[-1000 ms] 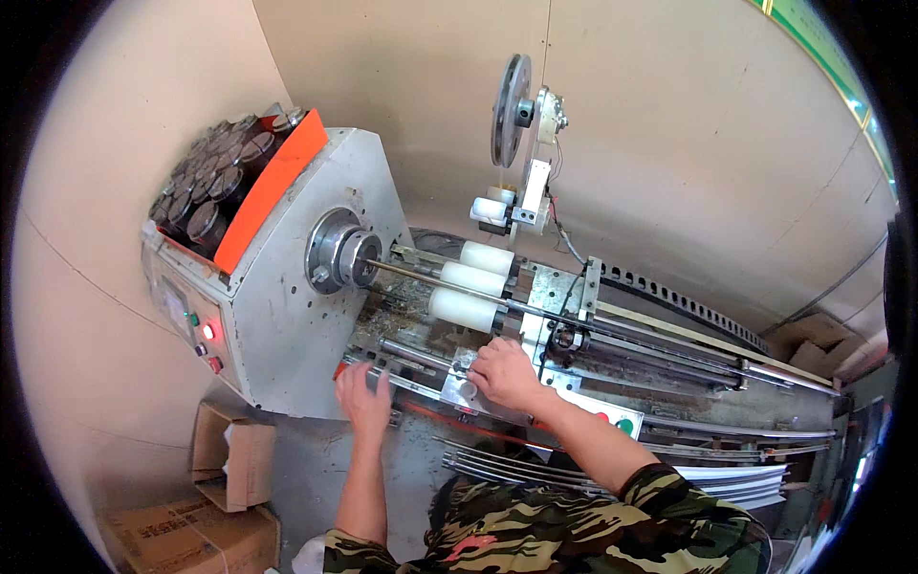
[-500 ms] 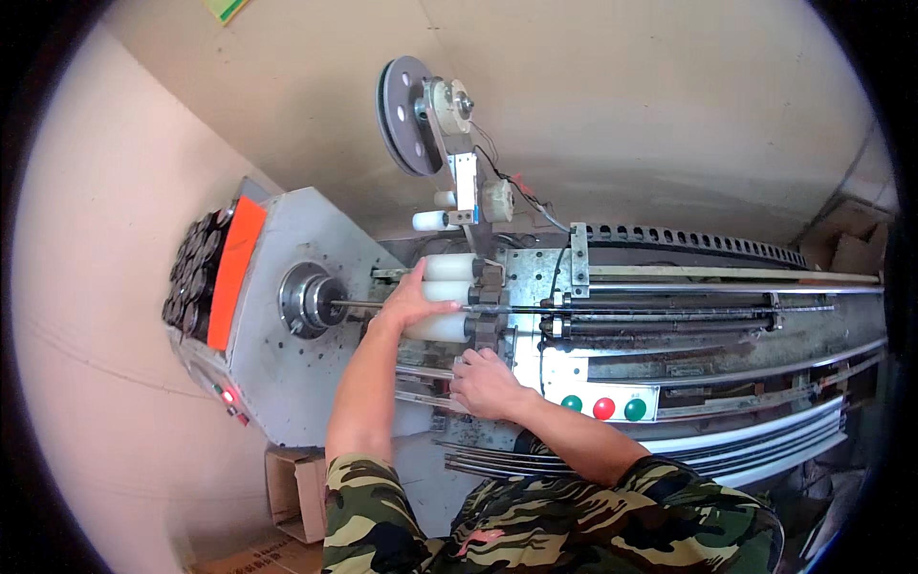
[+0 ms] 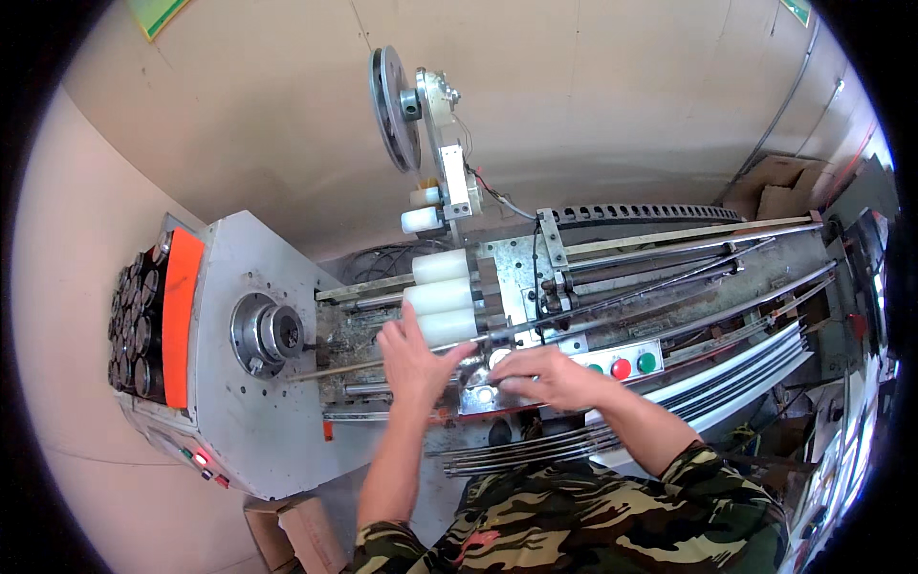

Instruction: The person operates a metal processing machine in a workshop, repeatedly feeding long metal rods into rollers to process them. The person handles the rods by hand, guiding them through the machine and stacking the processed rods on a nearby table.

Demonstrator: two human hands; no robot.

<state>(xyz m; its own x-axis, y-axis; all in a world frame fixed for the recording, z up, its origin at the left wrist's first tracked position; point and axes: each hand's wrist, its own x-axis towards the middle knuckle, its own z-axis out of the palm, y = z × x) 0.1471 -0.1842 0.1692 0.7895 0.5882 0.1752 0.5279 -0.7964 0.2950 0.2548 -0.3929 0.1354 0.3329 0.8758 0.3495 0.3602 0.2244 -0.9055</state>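
Observation:
My left hand [image 3: 413, 359] hovers with spread fingers over the machine bed, just below three white rollers [image 3: 442, 297] and above a thin rod [image 3: 335, 367] that runs out of the round steel chuck [image 3: 269, 333]. It holds nothing. My right hand [image 3: 547, 375] lies palm down on the metal carriage plate [image 3: 478, 394], fingers together and pointing left. What is under those fingers is hidden.
A grey machine head with an orange panel [image 3: 180, 316] stands at the left. A large pulley wheel [image 3: 387, 107] sits on a bracket at the back. Red and green buttons [image 3: 622, 367] are beside my right hand. Long metal rods [image 3: 521, 448] lie along the front, above a cardboard box [image 3: 298, 531].
My left hand went up from the front rail to the white rollers and has now drawn back a little toward me. My right hand stayed on the plate. The view shifted.

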